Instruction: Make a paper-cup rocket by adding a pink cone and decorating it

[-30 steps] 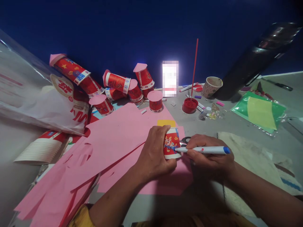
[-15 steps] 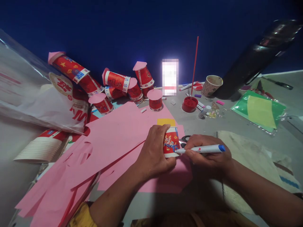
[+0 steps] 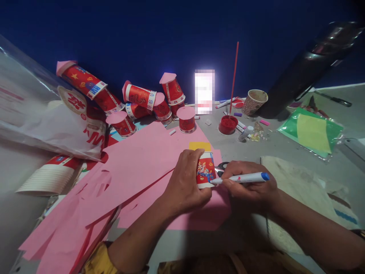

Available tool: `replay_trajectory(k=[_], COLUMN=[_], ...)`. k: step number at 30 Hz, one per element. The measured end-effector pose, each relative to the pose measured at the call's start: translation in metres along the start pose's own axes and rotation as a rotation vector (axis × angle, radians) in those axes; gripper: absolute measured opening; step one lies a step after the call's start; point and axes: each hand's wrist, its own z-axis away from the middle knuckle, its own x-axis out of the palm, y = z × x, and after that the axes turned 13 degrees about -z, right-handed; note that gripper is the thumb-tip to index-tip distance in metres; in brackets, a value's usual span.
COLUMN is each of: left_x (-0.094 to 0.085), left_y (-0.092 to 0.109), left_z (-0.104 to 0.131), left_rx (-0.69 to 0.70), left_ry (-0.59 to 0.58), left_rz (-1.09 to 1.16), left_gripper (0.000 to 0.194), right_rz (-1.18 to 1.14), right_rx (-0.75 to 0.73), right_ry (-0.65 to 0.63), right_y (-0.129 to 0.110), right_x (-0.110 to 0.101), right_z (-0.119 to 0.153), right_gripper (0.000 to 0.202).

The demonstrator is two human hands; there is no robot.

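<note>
My left hand [image 3: 186, 179] is wrapped round a red paper cup [image 3: 204, 167] with a printed figure and white bands at both ends. In my right hand [image 3: 251, 186] is a white marker pen [image 3: 248, 178] with a blue end, held between thumb and fingers. Its tip touches the cup's side near the lower band, by blue marks. Beneath the cup lie pink paper sheets [image 3: 137, 152]. Scissors [image 3: 221, 168] lie partly hidden behind the cup and my right hand, and a yellow paper piece [image 3: 199, 146] shows just beyond the cup.
Several red cups with pink paper tops [image 3: 186, 121] stand or lean at the back. A stack of paper cups [image 3: 48, 179] lies at left by a plastic bag [image 3: 57, 121]. Right are a red pot [image 3: 228, 125], a speckled cup [image 3: 255, 102], a black flask [image 3: 302, 76] and a cloth [image 3: 291, 190].
The view has shifted very slightly. Both hands keep their grips, and the marker tip stays at the cup's lower side, where the blue marking looks a little larger.
</note>
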Motion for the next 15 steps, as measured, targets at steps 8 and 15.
replay_trajectory(k=[8,15], left_x=[-0.0017,-0.0019], left_y=[0.0024,0.0031], left_z=[0.0001,-0.0004], left_rx=[-0.010,-0.020], left_ry=[-0.006,0.001], left_rz=[0.012,0.013], left_gripper=[0.081,0.079], right_rz=[-0.017,-0.017], right_rx=[0.020,0.032], right_ry=[-0.012,0.029], right_y=[0.0019,0.0016], right_x=[0.0003,-0.0002], right_z=[0.0015,0.0031], right_gripper=[0.017,0.015])
